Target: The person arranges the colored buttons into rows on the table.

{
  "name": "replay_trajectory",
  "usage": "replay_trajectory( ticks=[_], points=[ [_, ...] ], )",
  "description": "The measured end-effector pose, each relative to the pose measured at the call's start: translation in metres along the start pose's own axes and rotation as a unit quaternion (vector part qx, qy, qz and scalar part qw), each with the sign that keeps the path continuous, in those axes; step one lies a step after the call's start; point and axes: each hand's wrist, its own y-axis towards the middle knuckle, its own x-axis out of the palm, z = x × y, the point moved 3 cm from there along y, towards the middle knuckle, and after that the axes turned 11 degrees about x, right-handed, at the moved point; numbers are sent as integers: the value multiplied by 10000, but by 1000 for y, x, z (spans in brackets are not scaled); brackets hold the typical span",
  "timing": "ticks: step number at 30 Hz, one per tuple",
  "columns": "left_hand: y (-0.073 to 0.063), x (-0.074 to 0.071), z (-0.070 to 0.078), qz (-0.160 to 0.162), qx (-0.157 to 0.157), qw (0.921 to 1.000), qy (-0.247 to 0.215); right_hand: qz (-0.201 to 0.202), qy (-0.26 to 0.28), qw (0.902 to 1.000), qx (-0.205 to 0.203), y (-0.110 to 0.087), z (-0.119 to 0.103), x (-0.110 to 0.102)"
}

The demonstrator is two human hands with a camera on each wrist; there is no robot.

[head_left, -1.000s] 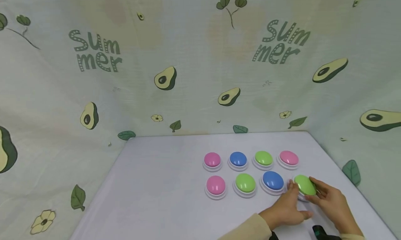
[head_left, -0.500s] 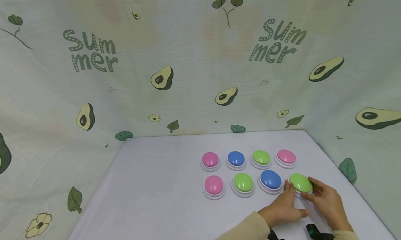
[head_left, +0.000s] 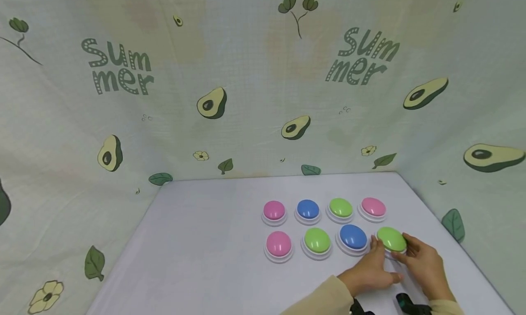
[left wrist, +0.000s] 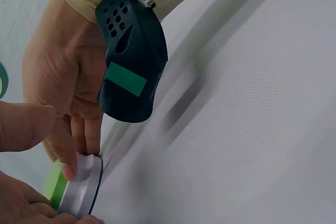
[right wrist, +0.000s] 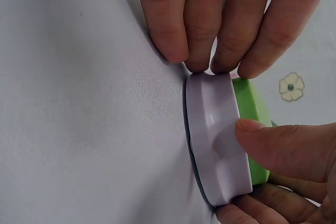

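Note:
A green-domed push button (head_left: 391,239) with a white base stands at the right end of the front row, both hands around it. My right hand (head_left: 427,267) grips it from the right. Its thumb (right wrist: 283,148) lies against the near side and its fingers reach round the far side. On the other side, straight fingers of my left hand (head_left: 367,270) touch the base, and the left thumb (left wrist: 23,125) sticks out apart from it. In the right wrist view, the base (right wrist: 212,135) stands on or just at the white surface. Next to it on the left is a blue button (head_left: 353,237).
The front row continues left with a green button (head_left: 317,240) and a pink one (head_left: 278,244). Behind are pink (head_left: 274,210), blue (head_left: 307,209), green (head_left: 340,207) and pink (head_left: 373,207) buttons. An avocado-print cloth (head_left: 246,55) hangs around the white table (head_left: 197,242).
The held green button has shifted slightly left and back, closer to the blue button, and both hands have moved with it. The head view has turned a little to the right.

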Motion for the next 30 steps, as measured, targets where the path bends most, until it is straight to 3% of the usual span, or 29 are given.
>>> replay_trajectory(
  ticks=[8,17,24,28,30],
  points=[
    [2,-6,-5,117,-116,9996,-236,-34,-9,9999,-162,3,-5,5],
    [-4,-22,-6,335,-104,9976,-590,293,-299,9983,-401,3,-12,4],
    [-19,-61,-1,686,152,9890,-1304,743,-108,9938,-824,-11,-33,0],
    [-35,-92,-3,1016,449,9844,-1366,648,45,9917,-1113,-19,-52,2],
    [-44,-110,-7,1179,718,9842,-1111,516,40,9908,-1254,-23,-62,6]
  ],
)
